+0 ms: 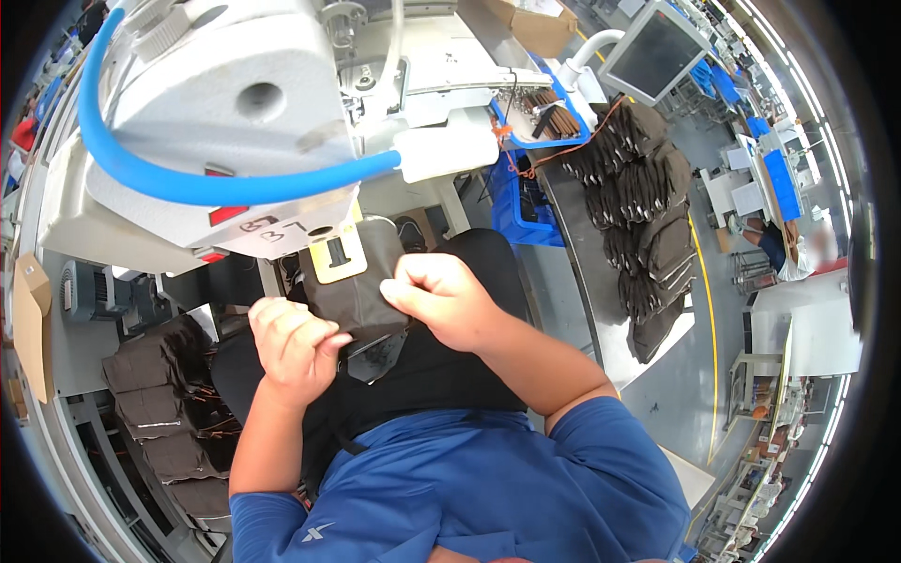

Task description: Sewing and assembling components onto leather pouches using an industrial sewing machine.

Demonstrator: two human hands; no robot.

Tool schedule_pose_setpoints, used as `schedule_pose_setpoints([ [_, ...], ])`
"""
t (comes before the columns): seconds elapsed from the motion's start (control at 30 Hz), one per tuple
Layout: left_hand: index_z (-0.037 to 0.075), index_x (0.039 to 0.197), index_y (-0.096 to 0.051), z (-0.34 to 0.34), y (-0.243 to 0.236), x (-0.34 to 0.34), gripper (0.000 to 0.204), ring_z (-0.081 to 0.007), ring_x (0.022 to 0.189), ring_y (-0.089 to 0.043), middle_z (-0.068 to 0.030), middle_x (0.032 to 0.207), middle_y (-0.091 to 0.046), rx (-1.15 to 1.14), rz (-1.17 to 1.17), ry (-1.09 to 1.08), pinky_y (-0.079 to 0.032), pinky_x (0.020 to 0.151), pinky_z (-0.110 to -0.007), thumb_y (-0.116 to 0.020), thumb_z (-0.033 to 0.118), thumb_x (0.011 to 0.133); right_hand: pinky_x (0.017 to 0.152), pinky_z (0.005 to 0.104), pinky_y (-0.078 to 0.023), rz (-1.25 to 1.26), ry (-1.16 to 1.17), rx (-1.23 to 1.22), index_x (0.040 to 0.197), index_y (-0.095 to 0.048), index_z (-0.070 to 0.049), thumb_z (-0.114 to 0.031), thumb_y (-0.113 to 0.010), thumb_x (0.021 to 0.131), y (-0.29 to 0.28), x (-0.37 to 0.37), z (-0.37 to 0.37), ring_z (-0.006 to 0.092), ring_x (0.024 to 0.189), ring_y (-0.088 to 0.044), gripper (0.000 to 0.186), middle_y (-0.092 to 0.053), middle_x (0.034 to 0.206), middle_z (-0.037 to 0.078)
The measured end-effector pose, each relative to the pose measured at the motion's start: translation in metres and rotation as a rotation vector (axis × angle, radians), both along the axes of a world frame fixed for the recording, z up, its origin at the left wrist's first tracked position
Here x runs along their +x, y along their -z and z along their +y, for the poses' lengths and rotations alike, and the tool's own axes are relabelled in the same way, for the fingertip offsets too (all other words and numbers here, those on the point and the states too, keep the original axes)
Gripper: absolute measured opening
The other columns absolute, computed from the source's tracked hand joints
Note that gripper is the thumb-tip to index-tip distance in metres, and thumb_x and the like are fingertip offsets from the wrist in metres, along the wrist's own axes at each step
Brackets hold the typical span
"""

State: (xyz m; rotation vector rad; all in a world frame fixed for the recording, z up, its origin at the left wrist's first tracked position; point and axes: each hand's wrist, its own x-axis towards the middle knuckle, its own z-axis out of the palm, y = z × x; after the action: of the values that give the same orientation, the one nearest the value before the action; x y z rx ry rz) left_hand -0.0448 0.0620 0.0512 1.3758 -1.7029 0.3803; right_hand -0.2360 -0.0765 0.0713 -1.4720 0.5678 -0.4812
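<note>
Both my hands grip a dark brown fabric piece (371, 281) in front of my lap, under the head of a large white sewing machine (235, 103). My left hand (296, 347) has its fingers curled over the piece's near left corner. My right hand (446, 300) pinches its right edge between thumb and bent fingers. A yellow plate (349, 271) with a dark slot lies over the upper part of the fabric. Below the fabric a dark, pointed metal part (377, 359) shows. The stitching area is hidden by the machine head.
A blue hose (235, 190) curves across the machine. Stacks of dark fabric pieces lie at the lower left (155, 413) and on the right-hand table (648, 216). A blue tray (554, 122) of small brown parts and a monitor (655, 52) stand at upper right. Another person (798, 251) sits far right.
</note>
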Motion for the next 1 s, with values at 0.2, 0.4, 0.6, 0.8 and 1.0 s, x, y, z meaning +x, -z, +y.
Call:
schedule_pose_setpoints([
  [0.2,0.007,0.085,-0.054,0.011,0.008,-0.009,0.022,-0.0336,0.115,-0.067,-0.0145,0.119,-0.07,0.151,-0.027,0.187,-0.048,0.102,-0.049,-0.072,0.018,0.089,0.056,0.0269,-0.042,0.083,0.128,-0.149,0.074,-0.063,-0.002,-0.025,-0.068,0.098,0.023,-0.001,-0.036,0.0041,0.062,-0.048,0.034,-0.058,0.065,-0.002],
  [0.4,0.01,0.072,-0.048,0.039,0.001,-0.033,0.034,-0.0316,0.112,-0.069,-0.0154,0.117,-0.072,0.145,-0.154,0.364,-0.046,0.106,-0.048,-0.065,0.026,0.097,0.088,0.0488,-0.055,0.682,0.483,-1.39,0.12,-0.055,0.004,-0.017,-0.058,0.094,0.123,-0.014,-0.234,0.0419,0.101,-0.066,0.034,-0.056,0.128,0.022],
  [0.6,0.01,0.079,-0.048,0.064,-0.003,-0.046,0.028,-0.0309,0.112,-0.069,-0.0153,0.117,-0.072,0.166,-0.123,0.422,-0.054,0.102,-0.044,-0.071,0.02,0.091,0.093,0.0472,-0.055,1.132,0.401,-1.062,0.121,-0.065,0.003,-0.017,-0.061,0.089,0.106,0.017,-0.278,0.04,0.114,-0.067,0.038,-0.064,0.127,0.027],
  [0.8,0.01,0.067,-0.05,0.067,-0.001,-0.048,0.034,-0.0306,0.112,-0.069,-0.0157,0.115,-0.073,0.113,-0.1,0.416,-0.055,0.1,-0.045,-0.07,0.022,0.091,0.093,0.044,-0.055,1.208,0.391,-1.081,0.108,-0.075,-0.009,-0.033,-0.057,0.093,0.098,0.01,-0.26,0.032,0.107,-0.07,0.034,-0.07,0.116,0.018],
  [1.0,0.01,0.075,-0.052,0.07,0.0,-0.052,0.027,-0.0302,0.111,-0.069,-0.0158,0.116,-0.072,0.09,-0.068,0.415,-0.055,0.1,-0.044,-0.073,0.021,0.088,0.088,0.0431,-0.051,0.84,0.438,-1.347,0.112,-0.07,-0.005,-0.021,-0.057,0.095,0.073,-0.009,-0.206,0.0358,0.095,-0.067,0.027,-0.068,0.108,0.021],
])
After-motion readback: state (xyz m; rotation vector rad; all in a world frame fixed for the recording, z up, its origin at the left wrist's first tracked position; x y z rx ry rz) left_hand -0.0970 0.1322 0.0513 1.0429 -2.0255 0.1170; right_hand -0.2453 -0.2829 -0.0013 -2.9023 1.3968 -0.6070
